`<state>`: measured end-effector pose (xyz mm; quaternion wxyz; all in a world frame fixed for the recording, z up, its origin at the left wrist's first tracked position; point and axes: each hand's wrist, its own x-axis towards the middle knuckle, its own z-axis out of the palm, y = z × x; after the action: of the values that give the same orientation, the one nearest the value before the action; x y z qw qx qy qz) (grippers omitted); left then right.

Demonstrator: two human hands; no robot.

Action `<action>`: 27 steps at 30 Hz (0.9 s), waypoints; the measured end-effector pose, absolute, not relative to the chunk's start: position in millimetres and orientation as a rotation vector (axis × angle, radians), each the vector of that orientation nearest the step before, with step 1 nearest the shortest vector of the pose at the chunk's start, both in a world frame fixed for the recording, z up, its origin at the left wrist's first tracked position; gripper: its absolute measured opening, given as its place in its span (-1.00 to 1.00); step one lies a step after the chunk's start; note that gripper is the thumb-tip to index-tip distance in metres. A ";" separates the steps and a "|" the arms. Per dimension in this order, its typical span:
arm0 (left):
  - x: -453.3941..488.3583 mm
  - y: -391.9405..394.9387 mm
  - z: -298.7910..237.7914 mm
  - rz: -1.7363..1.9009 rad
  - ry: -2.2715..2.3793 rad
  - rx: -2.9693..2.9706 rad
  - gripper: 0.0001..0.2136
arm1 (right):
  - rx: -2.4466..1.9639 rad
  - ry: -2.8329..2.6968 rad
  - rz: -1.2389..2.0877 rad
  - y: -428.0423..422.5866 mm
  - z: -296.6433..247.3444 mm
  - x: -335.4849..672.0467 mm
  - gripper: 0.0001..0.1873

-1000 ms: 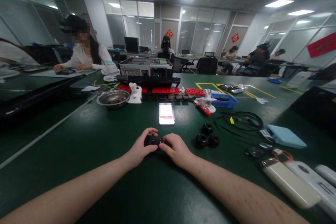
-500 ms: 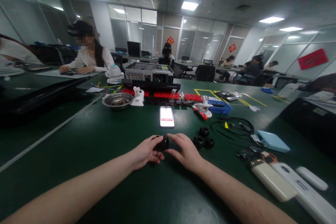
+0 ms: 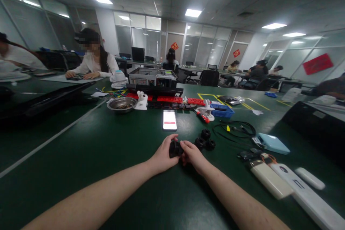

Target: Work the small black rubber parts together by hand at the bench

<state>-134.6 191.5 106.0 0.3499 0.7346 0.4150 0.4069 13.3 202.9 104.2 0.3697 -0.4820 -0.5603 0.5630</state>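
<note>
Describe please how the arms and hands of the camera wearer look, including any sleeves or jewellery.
The left hand and right hand are bare, without gloves. The left forearm and right forearm show no sleeve as far as they are in view. No watch or bracelet is visible on either; rings are too hard to judge.

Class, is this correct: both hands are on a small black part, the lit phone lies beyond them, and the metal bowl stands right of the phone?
No: the head view shows the metal bowl left of the lit phone. The rest stands: the left hand and right hand are on the small black part, with the phone beyond.
</note>
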 end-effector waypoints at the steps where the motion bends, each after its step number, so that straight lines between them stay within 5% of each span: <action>1: -135.8 191.6 105.6 1.040 1.057 1.873 -0.39 | -1.221 -1.434 1.434 202.7 102.8 13.9 -0.58; 13: -137.7 211.1 105.8 0.893 1.050 1.358 -0.59 | -0.946 -1.985 0.585 195.8 108.8 18.7 -0.60; 27: -159.3 215.7 110.0 0.426 0.987 2.330 -0.61 | -1.094 -2.304 0.608 189.4 132.2 25.1 -0.56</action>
<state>-159.3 215.7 110.0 0.2839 0.8707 0.3688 0.1591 25.1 189.4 132.2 0.2569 -0.4034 -0.8492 0.2240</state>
